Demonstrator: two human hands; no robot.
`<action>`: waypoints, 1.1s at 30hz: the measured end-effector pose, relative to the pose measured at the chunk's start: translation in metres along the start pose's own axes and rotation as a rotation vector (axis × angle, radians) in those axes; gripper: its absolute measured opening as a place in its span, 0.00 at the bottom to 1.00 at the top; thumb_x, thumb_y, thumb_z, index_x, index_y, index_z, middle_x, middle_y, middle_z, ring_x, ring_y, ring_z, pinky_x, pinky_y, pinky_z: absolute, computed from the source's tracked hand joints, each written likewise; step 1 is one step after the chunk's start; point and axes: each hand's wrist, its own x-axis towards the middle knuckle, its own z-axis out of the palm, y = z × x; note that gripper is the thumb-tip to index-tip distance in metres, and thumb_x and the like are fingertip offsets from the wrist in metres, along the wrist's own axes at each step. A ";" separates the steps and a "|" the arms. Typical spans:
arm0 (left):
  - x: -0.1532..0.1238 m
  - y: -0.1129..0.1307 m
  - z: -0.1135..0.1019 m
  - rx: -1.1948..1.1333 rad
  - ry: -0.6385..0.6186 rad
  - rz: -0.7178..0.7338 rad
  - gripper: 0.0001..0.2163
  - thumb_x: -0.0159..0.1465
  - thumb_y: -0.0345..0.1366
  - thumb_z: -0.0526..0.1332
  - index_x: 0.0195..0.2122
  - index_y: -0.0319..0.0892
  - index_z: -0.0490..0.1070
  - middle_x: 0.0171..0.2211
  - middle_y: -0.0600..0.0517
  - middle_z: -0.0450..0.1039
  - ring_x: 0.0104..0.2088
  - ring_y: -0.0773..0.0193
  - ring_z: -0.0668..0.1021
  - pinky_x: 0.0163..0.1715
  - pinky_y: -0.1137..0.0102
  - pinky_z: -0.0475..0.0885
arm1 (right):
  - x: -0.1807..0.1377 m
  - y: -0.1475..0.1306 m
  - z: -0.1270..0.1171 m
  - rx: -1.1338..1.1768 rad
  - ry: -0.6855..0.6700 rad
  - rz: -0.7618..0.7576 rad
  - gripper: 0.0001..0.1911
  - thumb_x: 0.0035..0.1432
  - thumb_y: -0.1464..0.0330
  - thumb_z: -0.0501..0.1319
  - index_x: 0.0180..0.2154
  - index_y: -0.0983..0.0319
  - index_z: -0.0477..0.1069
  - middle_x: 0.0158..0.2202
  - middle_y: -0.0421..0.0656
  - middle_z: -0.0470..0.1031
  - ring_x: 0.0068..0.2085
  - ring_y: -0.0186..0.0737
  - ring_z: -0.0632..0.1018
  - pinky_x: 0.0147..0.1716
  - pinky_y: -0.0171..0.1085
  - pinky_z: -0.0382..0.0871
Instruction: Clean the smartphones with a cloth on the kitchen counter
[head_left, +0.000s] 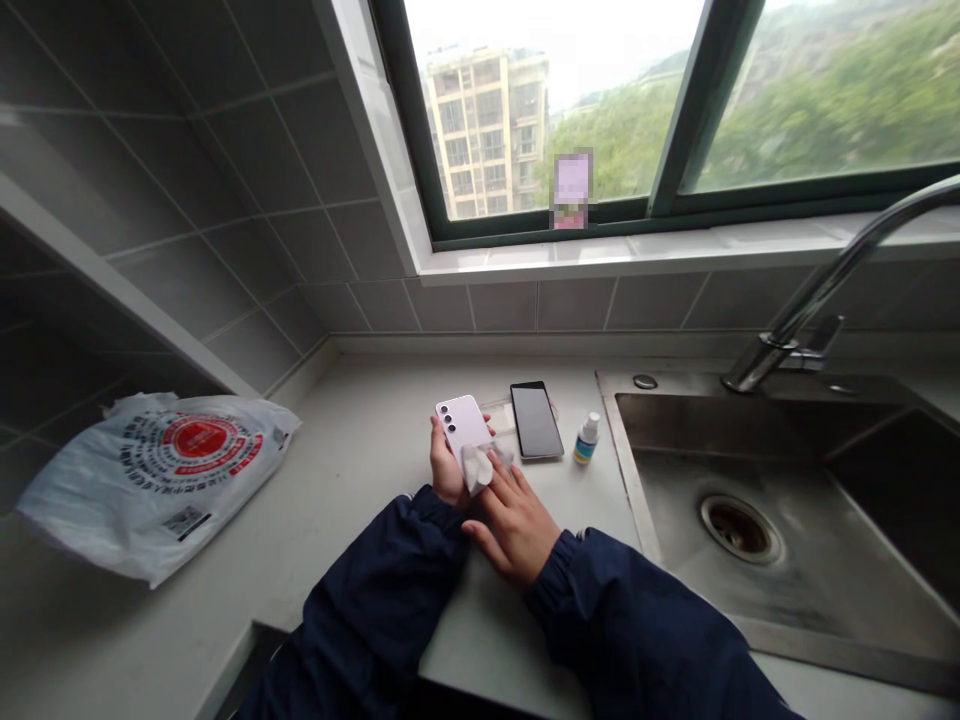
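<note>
My left hand (445,462) grips a pale lilac phone (460,418) by its edge, back side up with the camera lenses showing. My right hand (514,515) presses a small white cloth (477,465) against the lower part of that phone, fingers closed on the cloth. Both hands are over the light countertop (360,470), in dark blue sleeves. A second phone (535,420) lies flat, dark screen up, just right of the lilac one. A small bottle with a white cap and blue label (586,439) stands beside it, near the sink edge.
A steel sink (757,500) with a drain fills the right side, and a curved tap (832,280) rises behind it. A white plastic bag with red print (161,475) lies on the counter at the left. Grey tiled walls and a window stand behind.
</note>
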 end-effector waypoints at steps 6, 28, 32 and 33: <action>-0.006 -0.004 0.003 0.006 -0.016 -0.090 0.36 0.66 0.60 0.44 0.40 0.29 0.77 0.28 0.41 0.78 0.26 0.59 0.78 0.30 0.67 0.73 | -0.001 0.003 0.004 -0.035 -0.003 0.036 0.35 0.68 0.59 0.52 0.68 0.73 0.51 0.70 0.56 0.50 0.70 0.60 0.51 0.64 0.60 0.57; -0.019 -0.004 0.011 0.016 -0.120 -0.243 0.35 0.65 0.62 0.46 0.41 0.31 0.77 0.27 0.43 0.76 0.26 0.58 0.78 0.33 0.63 0.74 | 0.000 0.000 -0.001 0.030 0.049 -0.023 0.38 0.68 0.57 0.52 0.69 0.73 0.46 0.70 0.60 0.48 0.71 0.58 0.45 0.65 0.59 0.55; -0.006 0.006 0.005 0.016 0.002 -0.037 0.36 0.66 0.60 0.44 0.41 0.30 0.76 0.28 0.40 0.77 0.26 0.58 0.78 0.30 0.66 0.73 | 0.000 -0.004 -0.004 0.020 0.009 -0.047 0.35 0.67 0.59 0.54 0.68 0.73 0.51 0.69 0.58 0.53 0.71 0.56 0.49 0.65 0.57 0.56; -0.003 0.008 0.004 0.006 0.016 0.003 0.35 0.66 0.60 0.44 0.41 0.30 0.76 0.29 0.40 0.77 0.26 0.57 0.78 0.30 0.65 0.73 | 0.000 -0.004 -0.004 0.009 0.008 -0.037 0.34 0.67 0.60 0.54 0.68 0.72 0.51 0.69 0.57 0.54 0.71 0.56 0.50 0.65 0.58 0.56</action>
